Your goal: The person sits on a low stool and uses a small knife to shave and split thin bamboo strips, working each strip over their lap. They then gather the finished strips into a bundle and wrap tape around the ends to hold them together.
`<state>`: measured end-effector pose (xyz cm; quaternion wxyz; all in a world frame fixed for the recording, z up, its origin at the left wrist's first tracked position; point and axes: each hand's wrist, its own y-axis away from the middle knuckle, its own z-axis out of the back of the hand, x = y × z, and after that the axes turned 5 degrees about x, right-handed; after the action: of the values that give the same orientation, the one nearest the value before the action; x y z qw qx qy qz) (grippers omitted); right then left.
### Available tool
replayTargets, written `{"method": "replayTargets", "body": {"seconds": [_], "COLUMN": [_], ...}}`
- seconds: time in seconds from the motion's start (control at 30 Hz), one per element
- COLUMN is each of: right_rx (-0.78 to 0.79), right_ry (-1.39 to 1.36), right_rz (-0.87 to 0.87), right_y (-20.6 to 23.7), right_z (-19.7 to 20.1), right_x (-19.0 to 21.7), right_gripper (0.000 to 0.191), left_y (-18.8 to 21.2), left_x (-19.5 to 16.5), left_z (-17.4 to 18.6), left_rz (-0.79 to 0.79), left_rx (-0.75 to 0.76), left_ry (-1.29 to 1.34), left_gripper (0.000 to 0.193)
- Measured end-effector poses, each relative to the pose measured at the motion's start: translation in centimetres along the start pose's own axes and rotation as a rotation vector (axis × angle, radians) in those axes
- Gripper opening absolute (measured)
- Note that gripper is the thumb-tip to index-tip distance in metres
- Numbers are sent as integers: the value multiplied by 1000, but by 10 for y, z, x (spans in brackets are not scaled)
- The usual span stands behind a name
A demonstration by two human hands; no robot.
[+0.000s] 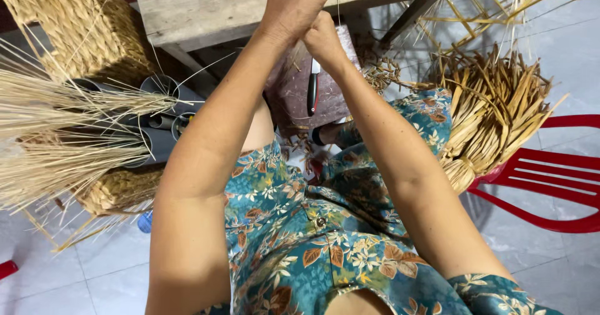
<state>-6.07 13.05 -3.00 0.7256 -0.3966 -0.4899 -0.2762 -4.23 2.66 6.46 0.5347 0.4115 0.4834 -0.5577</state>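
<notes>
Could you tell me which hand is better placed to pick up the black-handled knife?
Probably the right. The right hand is just above the knife, while the left hand is higher up and farther from it.

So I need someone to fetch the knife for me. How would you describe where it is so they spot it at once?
Start at the wooden table at the top. Just below its edge, under the person's joined hands, sits a purplish block. The knife lies on it: a slim upright shape with a pale blade above a black handle edged in red, the only smooth, dark thing among the straw.

No packages, labels, signs, screens visible
</notes>
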Motion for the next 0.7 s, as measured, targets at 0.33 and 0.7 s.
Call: {"method": "replayTargets", "body": {"seconds": [0.33, 0.7], "right_rx": [-96, -25], "right_ry": [-313, -362], "right_rz": [-348, -182], "right_y": [22, 67], "right_z": [3, 118], "right_x": [2, 34], "right_gripper": [19, 46], "left_y": [13, 55], "left_x": [73, 42], "left_z": [-18, -34], "left_rz": [-280, -8], "left_rx": [88, 249], "left_ry": [132, 588], "left_gripper": [37, 32]}}
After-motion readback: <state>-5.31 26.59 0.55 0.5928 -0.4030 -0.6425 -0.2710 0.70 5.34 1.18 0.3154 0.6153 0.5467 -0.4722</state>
